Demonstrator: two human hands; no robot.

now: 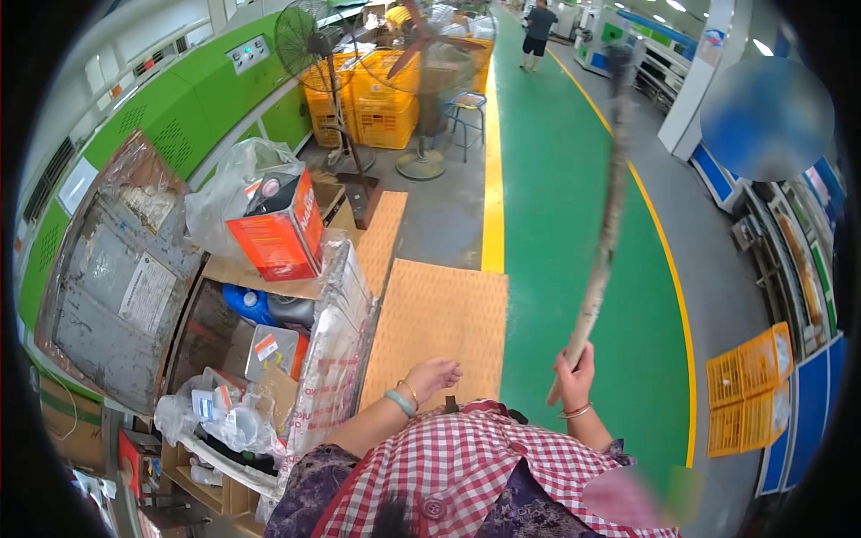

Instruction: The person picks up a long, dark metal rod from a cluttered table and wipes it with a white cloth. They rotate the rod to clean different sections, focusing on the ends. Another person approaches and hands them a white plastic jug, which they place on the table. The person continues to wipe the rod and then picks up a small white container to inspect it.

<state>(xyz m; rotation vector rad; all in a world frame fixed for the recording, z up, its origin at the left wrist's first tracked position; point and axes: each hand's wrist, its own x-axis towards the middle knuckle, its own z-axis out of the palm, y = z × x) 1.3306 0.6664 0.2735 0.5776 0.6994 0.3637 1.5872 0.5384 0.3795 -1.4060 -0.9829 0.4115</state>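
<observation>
I see the right hand (575, 375) fisted tight round the lower end of a long pale stick (603, 233). The stick runs up and away from the hand, out over the green floor (556, 224), and its far tip is blurred. The left hand (433, 375) is loose, fingers half curled, holding nothing. It hovers over the near edge of a brown mat (439, 323).

Open room: the green floor lane ahead is wide and bare, with a person (538, 31) walking far up it. A yellow line (492, 179) bounds the lane on the left and a thinner yellow curve on the right. The mat's right edge just meets the green. A second mat (384, 233) lies further up, left of the line. Two standing fans (314, 54) and a stool (465, 112) sit on the grey strip beyond.

Left side is tight: a plastic-wrapped long pack (332, 359) stands right beside the left forearm.

Containers: an orange box (280, 231) sits open-topped on cardboard, with something dark inside and a clear bag (238, 184) behind it. Below are a blue jug (247, 303) and a small grey carton (269, 351). Clear bags (215, 412) on the low shelf hold small items I can't make out. Yellow crates (381, 103) are stacked by the fans, contents not visible. More yellow crates (749, 390) lie at lower right, seemingly holding pale pieces.
</observation>
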